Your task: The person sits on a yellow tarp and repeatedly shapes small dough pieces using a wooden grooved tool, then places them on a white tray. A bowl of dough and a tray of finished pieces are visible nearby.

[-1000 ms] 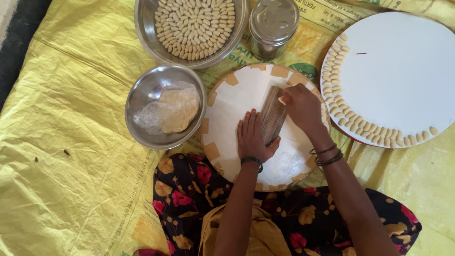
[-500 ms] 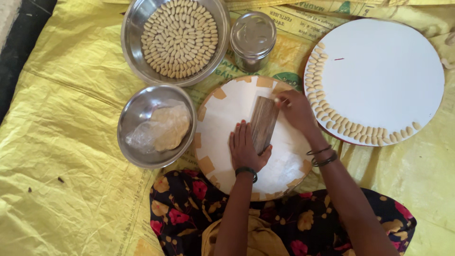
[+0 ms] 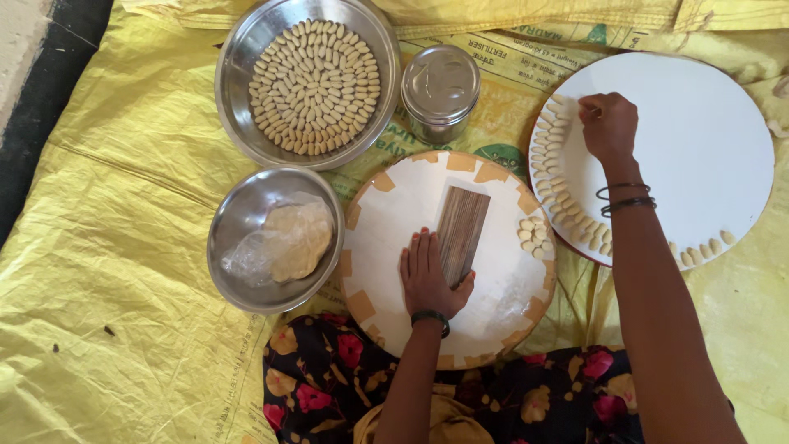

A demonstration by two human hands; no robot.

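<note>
Seemingly ridged, the brown wooden block [image 3: 461,233] lies lengthwise on the round white board [image 3: 394,247] near the person; the left hand [image 3: 429,277] rests flat, fingers spread, against the block's left edge; the right hand [image 3: 608,125], fingertips pinched, touches the row of small pale dough pieces [image 3: 567,197] on the white tray [image 3: 707,148] to the right; two steel bowls: the far bowl [image 3: 246,90] holds shaped pieces, the near-left bowl [image 3: 238,222] wrapped dough [image 3: 288,241]; one lidded steel tin [image 3: 440,86]; a small heap of pieces [image 3: 534,235] lies right of the block; nothing covers the block.

Bare arms, floral lap

Left hand [image 3: 427,279] wears a dark wristband; right hand [image 3: 609,126] two thin dark bangles; black garment with red-yellow flowers.
</note>
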